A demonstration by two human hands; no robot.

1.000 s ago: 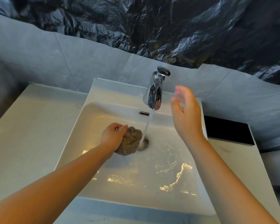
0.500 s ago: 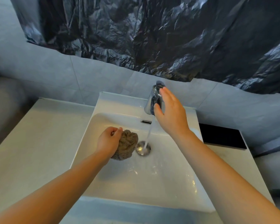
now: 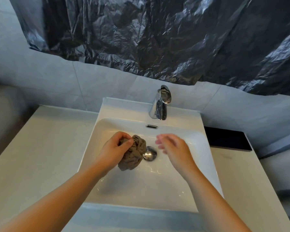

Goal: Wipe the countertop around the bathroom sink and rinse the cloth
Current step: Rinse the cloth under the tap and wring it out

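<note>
Cloth bunched in left hand fingers over sink, right hand fingers spread, empty, blurred

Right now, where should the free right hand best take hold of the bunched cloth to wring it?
Probably the lower lobe of the cloth hanging below the left hand, which pinches its top. That end bulges free beside the drain. The open right hand could come in from the right, over the drain.

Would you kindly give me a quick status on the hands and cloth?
Left hand gripping bunched brown cloth over drain. Right hand open, empty. Faucet off. Nothing in the way.
</note>
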